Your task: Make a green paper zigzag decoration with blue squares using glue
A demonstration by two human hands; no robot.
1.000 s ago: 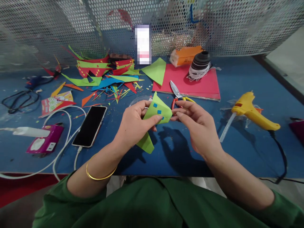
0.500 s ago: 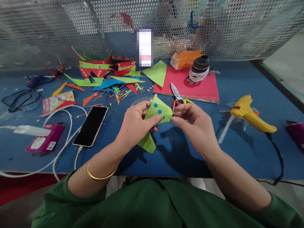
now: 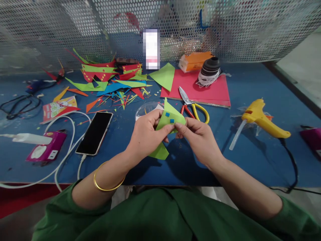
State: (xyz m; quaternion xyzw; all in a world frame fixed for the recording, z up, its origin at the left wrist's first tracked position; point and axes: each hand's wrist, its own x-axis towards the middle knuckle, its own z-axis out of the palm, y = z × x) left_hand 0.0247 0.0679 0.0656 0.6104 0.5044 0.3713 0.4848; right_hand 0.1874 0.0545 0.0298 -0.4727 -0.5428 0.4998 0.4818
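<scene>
The blue table (image 3: 250, 77) runs from a mesh screen (image 3: 75, 20) at the back to a straight front edge just before the person's green top, and both forearms cross that edge. Between the hands and the front edge lies a strip of bare blue surface, partly in shadow; a wider stretch lies on the right, between the right hand (image 3: 200, 137) and the glue gun (image 3: 265, 120), whose cord drops over the edge. On the left, the phone (image 3: 94, 134) and its white cable (image 3: 74, 134) leave the left hand (image 3: 147, 130) less room. Beyond the hands, the scissors (image 3: 185, 97) and a clear dish (image 3: 143, 108) sit near, with the paper scraps (image 3: 125, 87) and the red folder (image 3: 203, 85) farther back. The card (image 3: 175, 113) is held up over the table's near middle, in front of the scissors and dish. It is bright green, with a pointed tip at the top, a slanting upper right edge and two small blue squares on its face; a green flap shows below the left hand, though its join is hidden. The left hand grips the card between thumb in front and fingers behind; the right pinches its right end narrowly, the thumb tips close together.
</scene>
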